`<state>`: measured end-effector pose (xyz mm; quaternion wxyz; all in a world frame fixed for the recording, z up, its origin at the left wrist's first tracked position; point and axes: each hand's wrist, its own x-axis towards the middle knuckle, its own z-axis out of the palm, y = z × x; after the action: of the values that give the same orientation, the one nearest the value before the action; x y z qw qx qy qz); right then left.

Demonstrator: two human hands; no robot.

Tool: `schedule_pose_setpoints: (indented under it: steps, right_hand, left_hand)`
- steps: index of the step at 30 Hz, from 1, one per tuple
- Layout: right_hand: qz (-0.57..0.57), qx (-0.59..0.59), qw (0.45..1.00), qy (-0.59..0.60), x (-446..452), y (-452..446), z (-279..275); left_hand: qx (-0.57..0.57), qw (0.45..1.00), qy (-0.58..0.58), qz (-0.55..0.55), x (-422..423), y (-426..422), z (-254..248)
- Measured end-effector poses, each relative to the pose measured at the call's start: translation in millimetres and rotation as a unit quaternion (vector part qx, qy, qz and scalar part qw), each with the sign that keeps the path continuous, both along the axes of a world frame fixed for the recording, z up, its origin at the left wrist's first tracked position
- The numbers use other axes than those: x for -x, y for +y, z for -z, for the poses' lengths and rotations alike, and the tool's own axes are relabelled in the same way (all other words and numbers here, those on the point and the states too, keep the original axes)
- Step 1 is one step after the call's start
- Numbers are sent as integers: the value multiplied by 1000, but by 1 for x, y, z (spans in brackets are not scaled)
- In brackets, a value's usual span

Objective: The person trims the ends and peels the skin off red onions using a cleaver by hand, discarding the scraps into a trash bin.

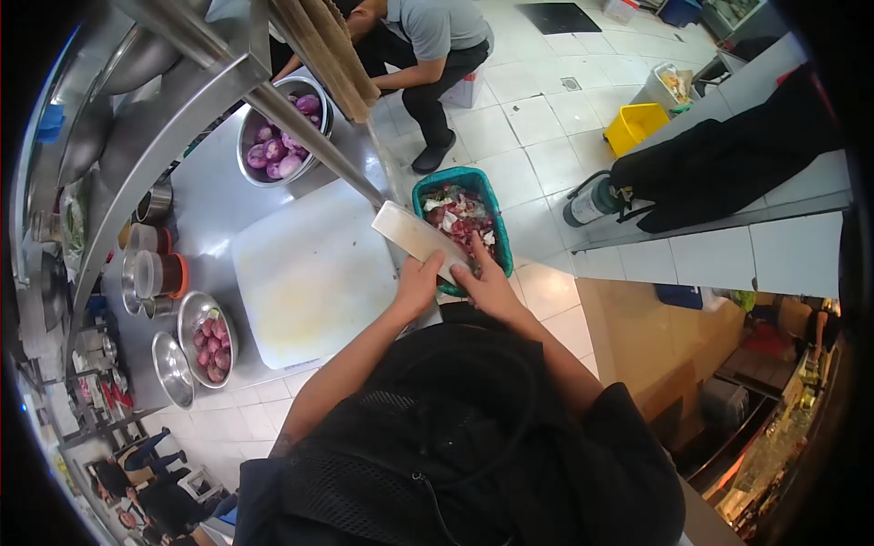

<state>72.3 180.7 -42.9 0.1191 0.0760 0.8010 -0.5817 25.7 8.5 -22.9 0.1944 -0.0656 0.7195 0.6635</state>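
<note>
A cleaver (411, 238) with a broad pale blade is held out in front of me, slanting up to the left over the edge of a teal-lined bin (499, 227). My left hand (417, 289) is closed at the blade's lower edge, its other fingers hidden. Around the cleaver's near end is my right hand (490, 284), thumb against it and forefinger stretched out; the handle is hidden. Red and white onion peelings (460, 211) fill the bin. Left of my hands, a white cutting board (314, 273) with a few dark specks lies on the steel table.
A bowl of peeled purple onions (280, 156) stands at the table's back. Smaller red onions (211, 350) fill a bowl (187, 314) at the left. A metal rail (323, 150) crosses above the table. Another person (435, 45) crouches beyond. A yellow bin (633, 127) stands right.
</note>
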Motion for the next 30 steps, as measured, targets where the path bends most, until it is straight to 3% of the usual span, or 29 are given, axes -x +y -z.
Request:
schedule_pose_setpoints:
  steps: [1,2,3,5,7,9,11,13,14,15,16,18,21,22,23,25,26,27,28,30]
  right_hand:
    - [-3,5,1000,1,8,-1,25]
    - [36,105,994,2,20,-1,51]
    - [73,203,976,2,33,-1,44]
    - [44,151,985,-64,47,21,34]
    - [103,256,942,-191,65,24,35]
    - [125,289,934,-170,75,19,48]
    - [132,219,953,-162,82,27,61]
    - [150,224,949,-165,91,29,120]
    - [147,182,968,-95,92,28,158]
    - [144,139,980,-24,91,23,156]
    - [141,138,980,-25,86,26,152]
    - [157,226,923,-269,73,26,72]
    - [124,163,931,-302,74,45,104]
    - [117,156,933,-303,69,52,107]
    - [156,166,936,-267,62,53,96]
    - [185,182,952,-163,56,42,74]
    - [177,168,969,-50,51,42,95]
    - [169,-55,983,-51,54,46,109]
    - [182,-106,976,-48,51,33,65]
    - [128,-102,986,5,48,25,57]
  left_hand:
    - [-6,1000,9,-14,-3,2,-6]
    - [-12,999,17,-29,-7,3,-9]
    - [-9,999,16,-33,-9,2,-8]
    - [-2,999,4,-38,-6,-3,-7]
    - [7,999,3,-46,-7,-6,-6]
    - [15,998,-3,-57,-10,-9,-11]
    - [31,997,4,-71,-12,-8,-15]
    - [29,996,25,-84,-14,-11,-1]
    - [29,995,46,-89,-16,-14,4]
    - [29,994,43,-93,-17,-16,0]
    - [41,995,25,-85,-18,-18,-4]
    - [50,996,6,-78,-19,-20,-7]
    - [63,992,17,-109,-17,-25,-6]
    - [79,995,7,-65,-15,-30,-4]
    - [97,995,-3,-25,-16,-36,-3]
    - [232,951,199,41,-17,-43,40]
    - [223,966,132,12,-17,-38,25]
    - [198,978,68,26,-15,-39,14]
    - [166,986,13,-32,-14,-34,9]
    - [159,984,72,-32,-13,-33,13]
